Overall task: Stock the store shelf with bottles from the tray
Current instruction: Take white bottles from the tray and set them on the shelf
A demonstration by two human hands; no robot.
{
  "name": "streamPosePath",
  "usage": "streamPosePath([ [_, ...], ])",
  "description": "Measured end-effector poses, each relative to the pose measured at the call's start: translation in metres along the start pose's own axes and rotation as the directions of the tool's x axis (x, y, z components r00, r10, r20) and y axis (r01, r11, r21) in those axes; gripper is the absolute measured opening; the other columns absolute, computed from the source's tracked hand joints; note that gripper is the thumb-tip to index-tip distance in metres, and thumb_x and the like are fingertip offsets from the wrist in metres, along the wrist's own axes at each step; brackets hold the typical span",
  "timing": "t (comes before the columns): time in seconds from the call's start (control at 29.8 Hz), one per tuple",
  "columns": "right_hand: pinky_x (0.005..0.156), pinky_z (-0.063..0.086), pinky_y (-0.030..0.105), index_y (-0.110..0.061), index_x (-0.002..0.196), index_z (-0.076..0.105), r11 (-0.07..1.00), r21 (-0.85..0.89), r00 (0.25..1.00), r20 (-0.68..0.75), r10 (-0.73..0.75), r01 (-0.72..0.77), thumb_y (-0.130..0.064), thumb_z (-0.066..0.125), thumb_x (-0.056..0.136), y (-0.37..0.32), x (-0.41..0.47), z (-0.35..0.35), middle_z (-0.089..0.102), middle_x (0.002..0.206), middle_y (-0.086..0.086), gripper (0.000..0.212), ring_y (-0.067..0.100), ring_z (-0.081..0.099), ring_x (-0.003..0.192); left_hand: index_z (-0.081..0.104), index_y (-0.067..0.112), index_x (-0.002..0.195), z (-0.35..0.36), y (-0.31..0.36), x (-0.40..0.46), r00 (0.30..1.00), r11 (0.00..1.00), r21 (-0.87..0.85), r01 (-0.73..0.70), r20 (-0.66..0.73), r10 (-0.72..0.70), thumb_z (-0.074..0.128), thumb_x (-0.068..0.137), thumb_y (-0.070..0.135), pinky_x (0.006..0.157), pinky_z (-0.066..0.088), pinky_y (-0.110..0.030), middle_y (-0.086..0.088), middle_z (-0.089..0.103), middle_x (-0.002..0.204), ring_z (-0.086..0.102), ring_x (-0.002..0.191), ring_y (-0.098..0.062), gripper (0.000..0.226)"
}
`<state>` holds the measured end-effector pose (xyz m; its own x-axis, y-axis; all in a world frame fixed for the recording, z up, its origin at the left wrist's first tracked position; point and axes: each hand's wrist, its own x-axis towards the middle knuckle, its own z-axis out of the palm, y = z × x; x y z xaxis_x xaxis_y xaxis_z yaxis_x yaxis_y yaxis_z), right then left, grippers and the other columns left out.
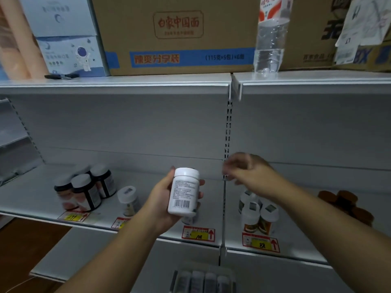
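The left hand (163, 199) grips a white pill bottle (184, 191) above the shelf's (148, 227) front edge. The right hand (247, 170), blurred, hangs loosely open over white-capped bottles (257, 214). Dark bottles (84, 189) crowd the left end; the tray (203, 278) is cut off below.

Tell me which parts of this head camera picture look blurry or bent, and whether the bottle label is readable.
Head view: the right hand is smeared by motion blur; the white bottle in the left hand is fairly sharp, barcode visible, small print unreadable; the dark bottles at left are soft; wide-angle distortion bows the shelf edge; lighting is dim and even.
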<state>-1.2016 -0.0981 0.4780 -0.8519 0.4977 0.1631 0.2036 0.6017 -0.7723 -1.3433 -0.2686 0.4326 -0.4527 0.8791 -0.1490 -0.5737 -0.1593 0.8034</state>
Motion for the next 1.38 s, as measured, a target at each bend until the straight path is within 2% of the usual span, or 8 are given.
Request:
streamPosePath([
  [0.1,0.064,0.052,0.023,-0.04,0.09,0.058,0.99,-0.066,0.992,-0.016,-0.126,0.125,-0.057,0.052,0.076,-0.047,-0.01,0.035,0.065,0.086,-0.014,0.023,0.002,0.063,0.076,0.074,0.008,0.095,-0.003,0.003,0.001,1.0,0.996,0.085,0.0,-0.015,0.001,0.049,0.08,0.054,0.057,0.057,-0.032,-0.015,0.073,0.088,0.069,0.069,-0.025,0.055],
  [0.23,0.068,0.051,0.028,-0.038,0.114,0.05,0.974,-0.218,0.997,-0.036,-0.073,0.064,-0.073,0.055,0.06,-0.059,-0.004,0.062,0.056,0.108,-0.012,0.065,0.007,0.059,0.087,0.063,0.009,0.114,-0.009,0.014,-0.003,0.985,0.924,0.37,-0.095,-0.102,0.142,0.066,0.074,0.042,0.062,0.056,-0.033,-0.015,0.071,0.104,0.069,0.086,-0.024,0.051],
  [0.34,0.073,0.054,0.033,-0.037,0.113,0.047,0.961,-0.273,0.999,-0.005,-0.04,0.038,-0.062,0.068,0.059,-0.057,0.005,0.076,0.056,0.113,-0.005,0.063,0.015,0.06,0.092,0.064,0.011,0.107,-0.008,0.026,-0.005,0.958,0.837,0.54,-0.092,-0.183,0.223,0.075,0.074,0.036,0.051,0.053,-0.024,-0.011,0.072,0.1,0.069,0.082,-0.018,0.043],
  [0.5,0.075,0.06,0.037,-0.029,0.107,0.054,0.978,0.205,0.999,0.027,0.025,-0.03,-0.027,0.074,0.074,-0.052,0.02,0.084,0.066,0.104,0.001,0.038,0.018,0.067,0.09,0.061,0.009,0.111,-0.014,0.047,-0.005,0.958,0.787,0.605,-0.123,-0.134,0.252,0.064,0.084,0.036,0.054,0.054,-0.023,-0.01,0.069,0.103,0.068,0.083,-0.019,0.038],
  [0.6,0.07,0.059,0.032,-0.019,0.114,0.054,0.793,0.587,0.983,0.164,0.08,-0.163,-0.008,0.064,0.084,-0.045,0.025,0.082,0.067,0.109,0.011,0.033,0.024,0.069,0.093,0.061,0.011,0.114,-0.023,0.056,-0.007,0.98,0.839,0.532,-0.118,-0.075,0.185,0.056,0.091,0.024,0.067,0.058,-0.032,-0.013,0.07,0.105,0.069,0.088,-0.024,0.027],
  [0.74,0.071,0.058,0.032,-0.014,0.113,0.056,0.663,0.719,0.972,0.23,0.057,-0.209,0.003,0.052,0.088,-0.04,0.028,0.09,0.068,0.106,0.013,0.03,0.025,0.069,0.092,0.06,0.004,0.112,-0.027,0.059,-0.004,0.969,0.862,0.484,-0.148,-0.104,0.224,0.065,0.085,0.015,0.063,0.06,-0.034,-0.02,0.068,0.108,0.069,0.085,-0.026,0.029],
  [0.97,0.069,0.056,0.019,-0.026,0.123,0.052,0.922,0.377,0.994,0.092,0.053,-0.084,-0.027,0.066,0.083,-0.038,0.026,0.099,0.064,0.114,0.003,0.042,0.013,0.066,0.094,0.063,0.007,0.1,-0.03,0.056,0.005,0.931,0.794,0.574,-0.2,-0.142,0.337,0.079,0.071,0.014,0.055,0.056,-0.029,-0.011,0.067,0.095,0.068,0.08,-0.023,0.033],
  [1.38,0.085,0.055,0.033,-0.025,0.124,0.051,0.988,0.121,0.995,-0.02,0.094,-0.091,-0.028,0.071,0.073,-0.021,0.021,0.089,0.063,0.112,0.001,0.055,0.015,0.062,0.099,0.058,0.013,0.089,-0.016,0.036,0.016,0.93,0.701,0.687,-0.19,-0.102,0.352,0.082,0.065,0.008,0.064,0.059,-0.032,-0.007,0.06,0.089,0.065,0.078,-0.02,0.034],
])
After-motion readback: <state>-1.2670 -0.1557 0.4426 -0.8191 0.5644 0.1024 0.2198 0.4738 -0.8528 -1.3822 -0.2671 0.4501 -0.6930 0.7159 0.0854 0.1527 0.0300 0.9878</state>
